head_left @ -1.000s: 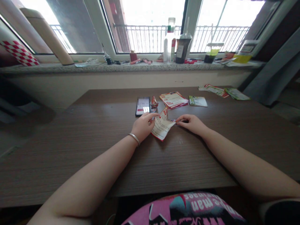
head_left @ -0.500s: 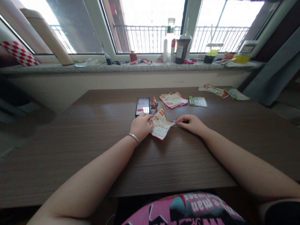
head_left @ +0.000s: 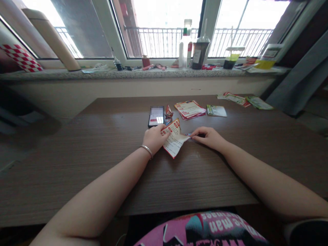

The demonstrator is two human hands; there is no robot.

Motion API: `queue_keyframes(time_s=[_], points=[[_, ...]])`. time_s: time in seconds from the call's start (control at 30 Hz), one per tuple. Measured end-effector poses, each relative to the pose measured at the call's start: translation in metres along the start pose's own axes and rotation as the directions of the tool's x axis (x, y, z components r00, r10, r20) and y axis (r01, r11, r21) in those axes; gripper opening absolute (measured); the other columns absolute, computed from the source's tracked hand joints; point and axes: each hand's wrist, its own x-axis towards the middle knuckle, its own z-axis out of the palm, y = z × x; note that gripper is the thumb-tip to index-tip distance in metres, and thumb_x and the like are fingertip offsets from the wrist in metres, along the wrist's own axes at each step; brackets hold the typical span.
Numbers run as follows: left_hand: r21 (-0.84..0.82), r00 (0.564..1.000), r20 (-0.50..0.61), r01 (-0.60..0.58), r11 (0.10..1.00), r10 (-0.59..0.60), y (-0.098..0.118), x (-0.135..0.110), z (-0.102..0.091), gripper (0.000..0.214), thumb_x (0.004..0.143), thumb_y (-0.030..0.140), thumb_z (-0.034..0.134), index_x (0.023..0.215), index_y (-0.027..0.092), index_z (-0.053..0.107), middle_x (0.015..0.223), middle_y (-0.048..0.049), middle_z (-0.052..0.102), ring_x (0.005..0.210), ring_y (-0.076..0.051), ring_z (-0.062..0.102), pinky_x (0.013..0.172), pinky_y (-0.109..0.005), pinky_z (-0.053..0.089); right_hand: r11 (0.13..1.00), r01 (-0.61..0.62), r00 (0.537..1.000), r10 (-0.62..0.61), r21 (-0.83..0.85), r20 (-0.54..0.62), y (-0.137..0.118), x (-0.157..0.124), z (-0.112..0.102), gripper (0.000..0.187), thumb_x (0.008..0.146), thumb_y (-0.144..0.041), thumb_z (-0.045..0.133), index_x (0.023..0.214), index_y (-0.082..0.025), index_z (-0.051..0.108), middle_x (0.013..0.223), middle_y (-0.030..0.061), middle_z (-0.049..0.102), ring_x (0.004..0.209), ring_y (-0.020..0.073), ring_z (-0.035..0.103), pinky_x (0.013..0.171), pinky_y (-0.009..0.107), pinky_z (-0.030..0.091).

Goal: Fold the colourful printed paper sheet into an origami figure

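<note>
In the head view, we see a creased printed sheet (head_left: 174,141), off-white with small lines of text, red labels along its upper part and a thin red border. It is between our hands, over the middle of the table, with our left hand (head_left: 155,138) gripping its left edge and our right hand (head_left: 208,137) pinching its drawn-out right corner between closed fingertips.

The brown wood-grain table (head_left: 102,147) also bears a phone (head_left: 156,118), a crumpled wrapper (head_left: 168,114), a pile of printed cards (head_left: 190,110) and a green-and-white packet (head_left: 216,111). Beyond stands a speckled windowsill (head_left: 102,73) lined with bottles and cups, below bright windows (head_left: 159,24).

We find the printed face turned up, one corner towards the windows and another towards us; the bend keeps us from telling its long axis
</note>
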Motion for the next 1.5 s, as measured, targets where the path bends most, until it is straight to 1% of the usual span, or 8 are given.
queue_keyframes(time_s=[0.13,0.27,0.43,0.63,0.83,1.07,1.3,1.5], points=[[-0.061,0.998,-0.052,-0.027,0.998,0.024,-0.0002,-0.0012,0.0007,0.019,0.082,0.039,0.057,0.093,0.025,0.063,0.087,-0.0030,0.068,0.079,-0.021,0.062,0.069,-0.030,0.043,0.993,0.090,0.996,-0.091,-0.080,-0.011,-0.0031,-0.0004,-0.0020,0.014,0.079,-0.031,0.062,0.085,-0.023,0.073,0.085,0.0037,0.071,0.084,0.0199,0.062,0.079,0.035,0.047],[-0.096,0.998,-0.054,0.014,0.995,-0.020,-0.0010,-0.0014,0.0019,0.013,0.081,0.034,0.058,0.090,0.025,0.062,0.087,-0.0010,0.068,0.076,-0.019,0.062,0.066,-0.028,0.042,0.992,0.117,0.993,-0.118,-0.047,-0.011,-0.0034,-0.0004,-0.0042,0.014,0.080,-0.032,0.062,0.083,-0.023,0.072,0.084,0.0039,0.071,0.083,0.0192,0.062,0.079,0.034,0.047],[-0.124,0.998,0.029,0.061,0.990,-0.058,-0.0014,-0.0009,0.0023,0.012,0.081,0.032,0.057,0.089,0.024,0.061,0.090,-0.0001,0.067,0.075,-0.017,0.060,0.063,-0.026,0.042,0.999,0.054,0.998,-0.054,0.004,-0.008,-0.0010,-0.0003,-0.0054,0.015,0.079,-0.032,0.062,0.082,-0.021,0.072,0.085,0.0040,0.071,0.083,0.0192,0.063,0.079,0.033,0.047],[-0.166,0.997,0.008,-0.079,0.983,0.081,-0.0079,0.0033,0.0078,0.011,0.081,0.025,0.055,0.089,0.021,0.061,0.098,-0.0039,0.062,0.087,-0.018,0.058,0.076,-0.028,0.046,0.996,-0.080,0.996,0.079,-0.034,-0.032,0.0049,0.0007,-0.0053,0.015,0.077,-0.030,0.061,0.083,-0.021,0.070,0.082,0.0020,0.070,0.078,0.0177,0.062,0.073,0.031,0.046],[-0.229,0.991,-0.085,-0.119,0.966,0.102,-0.0069,0.0035,0.0081,0.017,0.079,0.021,0.056,0.094,0.019,0.062,0.097,-0.0049,0.059,0.090,-0.019,0.057,0.083,-0.033,0.048,0.979,-0.183,0.979,0.173,-0.093,-0.103,0.0006,0.0013,-0.0056,0.018,0.074,-0.037,0.065,0.081,-0.020,0.068,0.074,0.0013,0.067,0.068,0.0160,0.058,0.064,0.029,0.044],[-0.223,0.974,-0.039,-0.228,0.948,0.225,-0.0016,-0.0014,0.0065,0.024,0.085,0.019,0.047,0.100,0.021,0.066,0.105,-0.0054,0.057,0.095,-0.017,0.057,0.091,-0.032,0.047,0.971,-0.197,0.970,0.172,-0.139,-0.171,-0.0019,0.0019,-0.0030,0.028,0.069,-0.045,0.069,0.075,-0.020,0.058,0.069,0.0004,0.062,0.062,0.0150,0.054,0.057,0.027,0.040],[-0.212,0.930,0.043,-0.348,0.913,0.365,-0.0006,-0.0040,0.0045,0.029,0.087,0.031,0.051,0.111,0.021,0.062,0.108,-0.0065,0.056,0.099,-0.019,0.057,0.094,-0.033,0.045,0.964,-0.186,0.972,0.153,-0.190,-0.176,-0.0016,0.0018,-0.0004,0.033,0.067,-0.048,0.068,0.073,-0.021,0.051,0.068,-0.0007,0.057,0.060,0.0141,0.051,0.055,0.025,0.037],[-0.175,0.896,0.124,-0.404,0.898,0.427,-0.0044,-0.0017,0.0025,0.048,0.080,0.046,0.061,0.120,0.021,0.058,0.114,-0.0087,0.055,0.106,-0.023,0.053,0.096,-0.037,0.042,0.955,-0.206,0.969,0.169,-0.212,-0.181,-0.0022,0.0023,-0.0007,0.033,0.068,-0.049,0.067,0.074,-0.021,0.052,0.071,0.0006,0.060,0.064,0.0160,0.053,0.056,0.026,0.038]])
